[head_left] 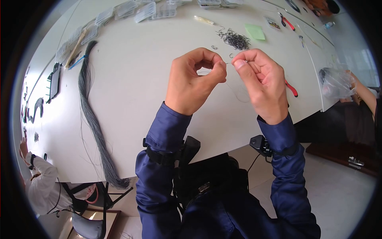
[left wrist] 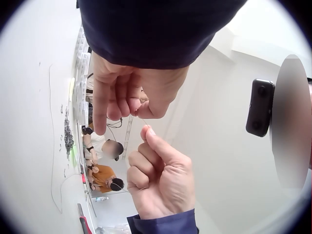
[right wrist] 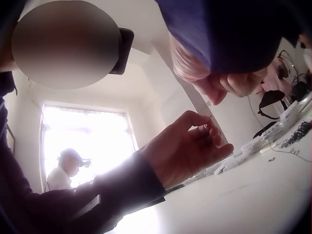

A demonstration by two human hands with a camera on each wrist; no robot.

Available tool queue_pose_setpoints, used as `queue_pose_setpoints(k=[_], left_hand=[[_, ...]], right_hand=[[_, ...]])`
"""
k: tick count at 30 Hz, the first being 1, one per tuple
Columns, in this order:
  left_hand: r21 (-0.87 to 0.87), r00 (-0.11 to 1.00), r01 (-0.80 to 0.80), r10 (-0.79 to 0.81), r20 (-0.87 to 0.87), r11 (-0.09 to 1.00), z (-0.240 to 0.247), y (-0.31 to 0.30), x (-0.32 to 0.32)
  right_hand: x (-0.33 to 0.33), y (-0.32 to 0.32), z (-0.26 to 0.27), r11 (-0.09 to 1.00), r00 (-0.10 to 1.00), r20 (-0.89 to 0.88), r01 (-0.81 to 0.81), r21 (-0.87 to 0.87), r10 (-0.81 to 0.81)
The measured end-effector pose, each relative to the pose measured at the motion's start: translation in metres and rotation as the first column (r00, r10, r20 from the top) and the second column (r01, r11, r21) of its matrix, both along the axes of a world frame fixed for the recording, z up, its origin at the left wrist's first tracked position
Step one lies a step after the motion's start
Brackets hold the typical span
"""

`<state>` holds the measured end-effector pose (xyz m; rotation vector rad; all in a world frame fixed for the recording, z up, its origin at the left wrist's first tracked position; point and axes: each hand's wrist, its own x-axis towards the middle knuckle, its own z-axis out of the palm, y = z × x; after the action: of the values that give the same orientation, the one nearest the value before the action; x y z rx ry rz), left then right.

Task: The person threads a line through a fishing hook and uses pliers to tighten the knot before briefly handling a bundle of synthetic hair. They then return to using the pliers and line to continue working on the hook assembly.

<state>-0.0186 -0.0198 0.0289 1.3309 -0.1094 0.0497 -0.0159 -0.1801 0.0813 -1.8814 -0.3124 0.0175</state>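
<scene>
Both hands are raised above the white table point(head_left: 131, 79), fingertips almost meeting. My left hand point(head_left: 222, 67) pinches a thin wire point(head_left: 228, 62) between thumb and forefinger. My right hand point(head_left: 238, 63) pinches the same wire from the other side. The rest of the wire hangs down in a faint loop point(head_left: 238, 95). The left wrist view shows the left hand point(left wrist: 138, 111) on top, the right hand point(left wrist: 146, 129) below, and a short stretch of wire point(left wrist: 142, 119) between them. In the right wrist view the left hand point(right wrist: 206, 123) sits under the right hand point(right wrist: 219, 90).
A pile of small dark metal hooks point(head_left: 235, 39) lies beyond the hands, beside a green note point(head_left: 255, 31). Red-handled pliers point(head_left: 286, 22) lie further back; another red handle point(head_left: 292, 89) shows behind my right hand. A long grey strand bundle point(head_left: 90, 115) runs along the left. Clear boxes point(head_left: 151, 10) line the far edge. Other people sit at both sides.
</scene>
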Motion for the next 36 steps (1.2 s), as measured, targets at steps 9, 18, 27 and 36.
queue_pose_setpoints(k=[9,18,27,36], left_hand=[[-0.074,1.000,-0.020,0.020,0.004,0.997,0.006,0.000,-0.002],[0.033,0.996,-0.024,0.021,0.085,0.999,0.012,-0.004,-0.006],[-0.102,1.000,-0.005,0.008,0.027,0.995,0.013,0.000,-0.007],[-0.353,0.995,-0.001,-0.033,-0.090,0.936,0.010,0.004,-0.004]], right_hand=[[0.002,-0.019,0.011,0.985,0.996,-0.091,-0.016,-0.169,0.000],[0.006,-0.012,0.005,0.976,0.977,0.209,-0.002,-0.220,0.049],[0.005,-0.009,-0.002,0.979,0.977,0.214,0.045,-0.201,-0.001],[0.003,0.004,-0.008,0.991,0.987,0.163,0.028,-0.129,-0.006]])
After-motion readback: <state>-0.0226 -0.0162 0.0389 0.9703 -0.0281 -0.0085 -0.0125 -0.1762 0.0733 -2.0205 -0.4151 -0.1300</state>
